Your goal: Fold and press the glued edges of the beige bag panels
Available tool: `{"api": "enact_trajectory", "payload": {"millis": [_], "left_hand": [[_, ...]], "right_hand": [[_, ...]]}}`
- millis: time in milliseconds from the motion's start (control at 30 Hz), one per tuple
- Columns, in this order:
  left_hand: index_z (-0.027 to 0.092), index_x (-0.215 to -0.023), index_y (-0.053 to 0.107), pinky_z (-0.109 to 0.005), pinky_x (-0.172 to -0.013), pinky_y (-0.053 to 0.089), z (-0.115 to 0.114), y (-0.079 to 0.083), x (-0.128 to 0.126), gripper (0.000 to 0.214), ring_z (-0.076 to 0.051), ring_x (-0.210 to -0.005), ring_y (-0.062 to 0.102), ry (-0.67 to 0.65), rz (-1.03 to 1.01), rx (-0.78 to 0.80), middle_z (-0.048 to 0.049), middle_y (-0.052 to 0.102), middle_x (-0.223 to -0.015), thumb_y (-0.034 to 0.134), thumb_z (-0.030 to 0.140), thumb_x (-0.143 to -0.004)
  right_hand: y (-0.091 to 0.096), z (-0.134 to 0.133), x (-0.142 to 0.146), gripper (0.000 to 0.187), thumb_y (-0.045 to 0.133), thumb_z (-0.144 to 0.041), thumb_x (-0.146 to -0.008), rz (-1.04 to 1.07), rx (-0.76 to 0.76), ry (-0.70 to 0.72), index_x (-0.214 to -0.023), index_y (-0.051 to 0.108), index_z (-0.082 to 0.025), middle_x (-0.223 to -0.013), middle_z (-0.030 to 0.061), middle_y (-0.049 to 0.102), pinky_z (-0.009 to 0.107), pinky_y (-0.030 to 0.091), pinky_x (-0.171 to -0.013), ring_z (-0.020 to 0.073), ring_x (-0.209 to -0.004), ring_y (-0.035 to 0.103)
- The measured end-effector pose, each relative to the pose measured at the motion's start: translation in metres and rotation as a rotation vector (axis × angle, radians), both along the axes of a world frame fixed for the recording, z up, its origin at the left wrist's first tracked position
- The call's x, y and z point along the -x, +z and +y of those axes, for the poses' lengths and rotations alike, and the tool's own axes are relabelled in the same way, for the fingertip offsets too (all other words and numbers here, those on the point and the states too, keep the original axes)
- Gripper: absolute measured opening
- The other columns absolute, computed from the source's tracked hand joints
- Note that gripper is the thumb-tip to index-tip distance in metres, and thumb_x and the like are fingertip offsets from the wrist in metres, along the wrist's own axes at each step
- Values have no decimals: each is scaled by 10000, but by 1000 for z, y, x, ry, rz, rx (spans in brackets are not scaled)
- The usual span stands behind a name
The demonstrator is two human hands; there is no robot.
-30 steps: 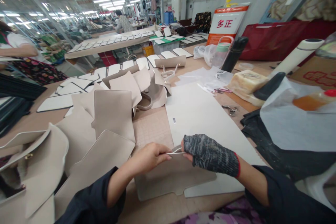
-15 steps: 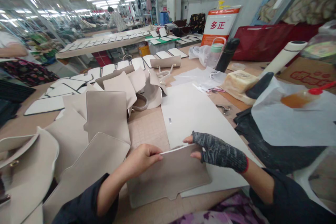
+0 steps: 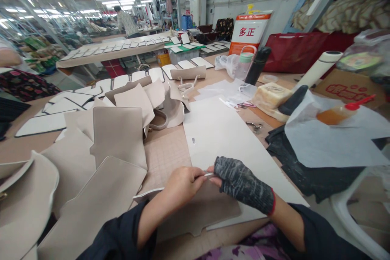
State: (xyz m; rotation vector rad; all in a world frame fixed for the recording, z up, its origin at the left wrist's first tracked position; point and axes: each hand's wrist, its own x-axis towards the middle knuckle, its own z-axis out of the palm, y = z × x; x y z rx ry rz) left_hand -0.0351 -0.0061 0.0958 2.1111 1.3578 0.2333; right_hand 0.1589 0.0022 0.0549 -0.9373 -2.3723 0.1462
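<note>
A beige leather panel (image 3: 210, 207) lies on the table in front of me, partly over a large white sheet (image 3: 225, 138). My left hand (image 3: 183, 185), bare, pinches the panel's raised top edge with fingers closed. Close beside it, my right hand (image 3: 237, 183), in a grey fingerless knit glove, grips the same edge. The two hands nearly touch at the edge's white rim.
Several beige cut panels (image 3: 118, 134) are heaped to the left. White-faced pieces (image 3: 91, 95) lie in rows behind. To the right sit small scissors (image 3: 254, 126), a glue bottle (image 3: 341, 113), black material (image 3: 292, 158), a white roll (image 3: 317, 69) and a black flask (image 3: 256, 65). Another person (image 3: 18, 77) works at far left.
Half a second ago my hands held the panel's top edge apart; now they have come together near its middle. The camera has shifted slightly, moving the scene to the left.
</note>
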Motion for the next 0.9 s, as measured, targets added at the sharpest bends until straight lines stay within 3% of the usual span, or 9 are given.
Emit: {"api": "enact_trajectory", "payload": {"millis": [133, 300, 400, 500, 600, 733, 833, 900], "left_hand": [[184, -854, 716, -219, -601, 367, -1, 0, 8, 285, -175, -703, 612, 6, -33, 52, -51, 708, -773, 451, 289, -845], [161, -646, 659, -202, -540, 322, 0, -8, 53, 280, -141, -596, 521, 62, -79, 135, 1, 590, -592, 467, 292, -802], [150, -562, 598, -201, -511, 292, 1, -15, 73, 288, -115, -528, 440, 60, -121, 189, 28, 482, -510, 458, 276, -780], [152, -623, 627, -197, -523, 316, -1, -16, 74, 226, -117, -554, 480, 46, -146, 186, 25, 536, -555, 459, 234, -750], [177, -717, 669, -197, -558, 363, -5, -10, 62, 205, -140, -636, 569, 56, -99, 88, 7, 641, -666, 465, 193, -724], [207, -783, 687, -235, -651, 424, -5, 1, 41, 217, -174, -728, 628, 33, -18, -120, -11, 704, -773, 472, 181, -764], [197, -974, 654, -283, -817, 457, 8, -4, 32, 216, -202, -912, 624, 76, -145, -320, -50, 697, -977, 523, 231, -806], [184, -1130, 576, -311, -905, 446, 24, -13, 30, 332, -205, -1021, 591, 138, -219, -421, -75, 651, -1114, 563, 251, -804]], "right_hand": [[-3, -12, 0, 258, 408, -271, -909, -175, -99, -119, -773, 605, -174, -699, 72, 598, 308, 427, -634, 198, -671, 568], [-6, -25, -21, 274, 357, -228, -919, -24, -144, -127, -814, 606, -181, -743, 65, 634, 321, 457, -659, 201, -706, 595], [-7, -31, -34, 258, 393, -261, -924, 79, -23, -174, -799, 608, -193, -741, 47, 647, 301, 491, -689, 178, -714, 612], [-7, -36, -41, 239, 416, -286, -919, 118, 112, -218, -855, 631, -202, -811, 48, 680, 302, 522, -739, 174, -769, 639], [-14, -42, -48, 284, 430, -318, -894, 57, 114, -272, -1012, 638, -165, -966, 97, 689, 386, 537, -811, 228, -878, 651], [-36, -62, -79, 334, 439, -376, -865, -27, 158, -366, -932, 688, -165, -909, 118, 702, 455, 564, -750, 283, -819, 667], [-53, -81, -121, 341, 487, -440, -842, 105, 175, -500, -968, 690, -198, -971, 110, 692, 423, 561, -790, 283, -893, 652], [-60, -88, -148, 445, 416, -572, -849, 331, 178, -668, -875, 696, -227, -896, 96, 699, 401, 577, -721, 274, -850, 655]]}}
